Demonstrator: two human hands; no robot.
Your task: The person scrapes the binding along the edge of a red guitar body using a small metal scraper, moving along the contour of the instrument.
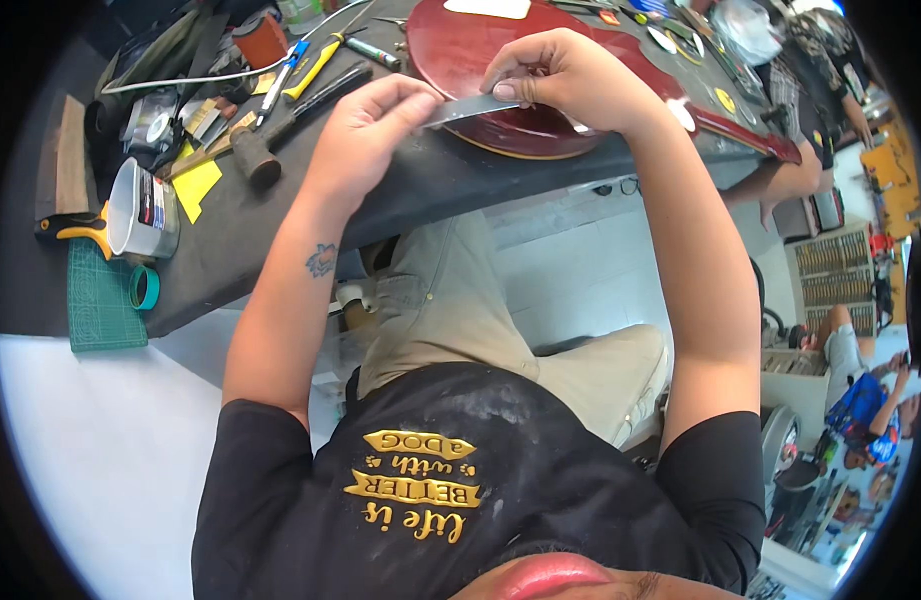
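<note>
My left hand (373,130) pinches the left end of a thin flat metal strip (467,110) between thumb and fingers. My right hand (571,90) grips the strip's other end with curled fingers. Both hands are raised over the near side of a glossy dark red guitar body (446,45) lying on the dark bench, its neck (741,135) pointing right. Whether the strip touches the guitar I cannot tell. Left of the guitar lie a hammer (256,160), a yellow-handled tool (311,70), a green cylinder (371,52) and a yellow paper sheet (196,185).
The bench (231,240) carries a plastic tub (141,210), an orange-handled tool (86,230), a tape roll (144,287), a green mat (101,320), a white cable (161,82) and several small tools. Other people (866,420) are at the right, near shelving (831,280).
</note>
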